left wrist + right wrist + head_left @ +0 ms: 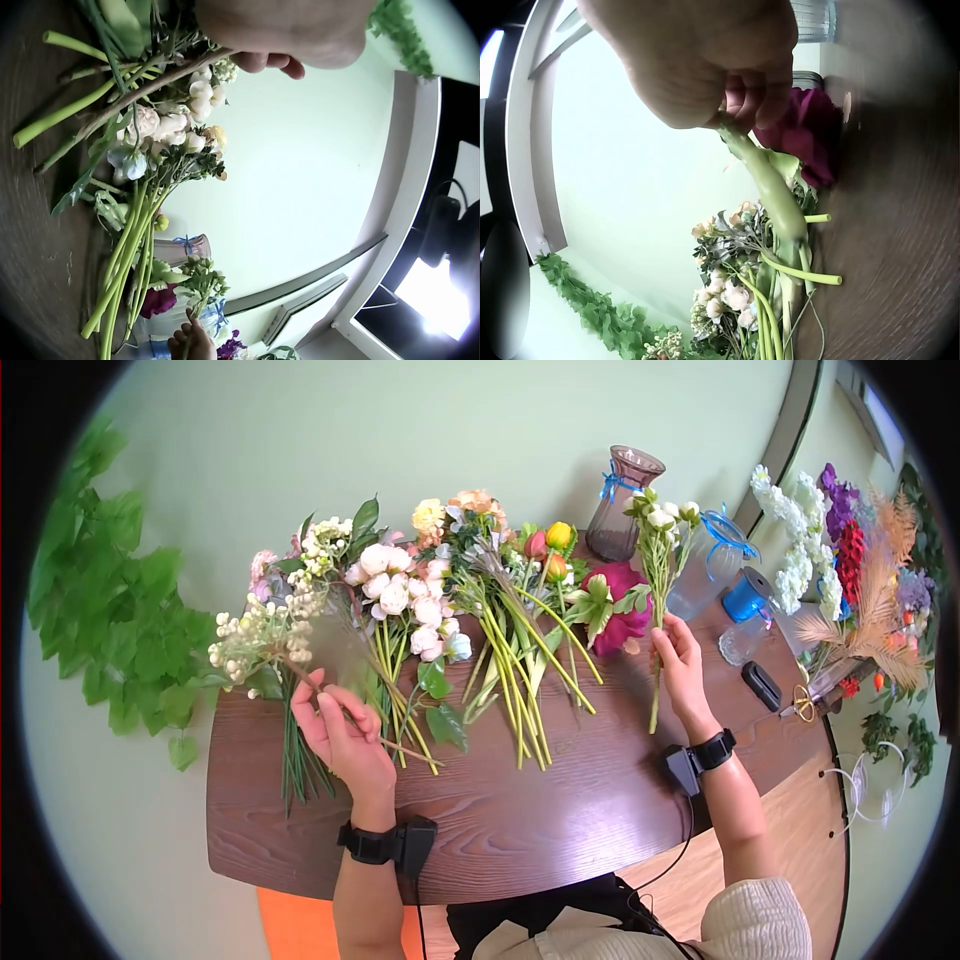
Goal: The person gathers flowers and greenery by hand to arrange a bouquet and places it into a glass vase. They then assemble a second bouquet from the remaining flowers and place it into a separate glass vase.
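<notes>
In the head view my left hand [345, 738] pinches the thin brown stem of a white berry spray [262, 638], over the left part of the table. That brown stem [142, 91] slants down from the fingers in the left wrist view. On the other side, my right hand [682, 668] grips the green stem of a small white flower sprig [660, 545], its blooms pointing up. The lower end of this stem [776, 191] shows large in the right wrist view. A dark magenta flower [622, 610] lies just left of the right hand.
Pale pink flowers [392, 595], tulips [558, 537] and other stems lie across the wooden table [480, 830]. Behind stand a purple glass vase [612, 520] and a clear vase [695, 575]. Blue ribbon [748, 596], a black case [761, 686] and scissors [803, 703] are at right.
</notes>
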A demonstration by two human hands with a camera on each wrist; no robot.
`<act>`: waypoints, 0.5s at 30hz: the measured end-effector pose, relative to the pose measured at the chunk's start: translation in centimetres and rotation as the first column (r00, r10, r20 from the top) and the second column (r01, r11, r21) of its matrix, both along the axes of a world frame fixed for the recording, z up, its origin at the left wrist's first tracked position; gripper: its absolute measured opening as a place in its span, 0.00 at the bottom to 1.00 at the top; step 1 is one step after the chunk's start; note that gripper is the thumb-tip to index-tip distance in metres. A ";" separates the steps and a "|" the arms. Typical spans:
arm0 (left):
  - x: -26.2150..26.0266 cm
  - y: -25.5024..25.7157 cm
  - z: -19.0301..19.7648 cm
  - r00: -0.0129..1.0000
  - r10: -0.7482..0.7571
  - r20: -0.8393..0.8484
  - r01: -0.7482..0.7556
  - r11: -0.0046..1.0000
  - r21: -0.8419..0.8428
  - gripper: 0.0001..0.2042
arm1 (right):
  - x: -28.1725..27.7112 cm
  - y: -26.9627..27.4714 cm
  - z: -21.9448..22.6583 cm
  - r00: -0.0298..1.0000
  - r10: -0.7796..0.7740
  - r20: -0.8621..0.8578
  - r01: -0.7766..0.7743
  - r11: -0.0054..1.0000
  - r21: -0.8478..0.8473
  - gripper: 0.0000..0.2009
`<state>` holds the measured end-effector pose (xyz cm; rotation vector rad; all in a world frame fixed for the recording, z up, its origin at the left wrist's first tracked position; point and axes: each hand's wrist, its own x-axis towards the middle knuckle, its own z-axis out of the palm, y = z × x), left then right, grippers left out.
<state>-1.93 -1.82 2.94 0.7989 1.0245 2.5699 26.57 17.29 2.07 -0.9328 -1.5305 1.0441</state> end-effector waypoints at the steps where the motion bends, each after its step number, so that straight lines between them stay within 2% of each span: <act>1: 0.0 0.0 -0.1 1.000 -0.006 -0.001 0.006 1.000 -0.001 0.11 | 0.3 0.0 -0.1 1.000 -0.006 -0.001 0.006 1.000 -0.001 0.14; 4: -0.2 0.0 -0.2 1.000 -0.027 -0.006 0.027 1.000 0.013 0.10 | 1.4 0.5 -0.6 1.000 -0.005 0.017 0.005 0.999 -0.033 0.14; 10: 0.1 0.1 -0.1 1.000 -0.011 0.007 0.011 1.000 -0.016 0.11 | 2.4 1.6 -2.5 0.988 -0.111 0.105 0.113 0.993 -0.015 0.13; 12: 0.0 0.1 -0.1 1.000 -0.004 -0.004 0.003 1.000 -0.025 0.11 | 2.8 2.1 -3.0 0.963 -0.145 0.229 0.137 0.989 0.054 0.12; 15: -0.1 0.0 0.1 1.000 0.007 -0.021 -0.007 1.000 -0.021 0.12 | 2.7 2.1 -2.9 0.948 -0.195 0.250 0.177 0.980 0.090 0.13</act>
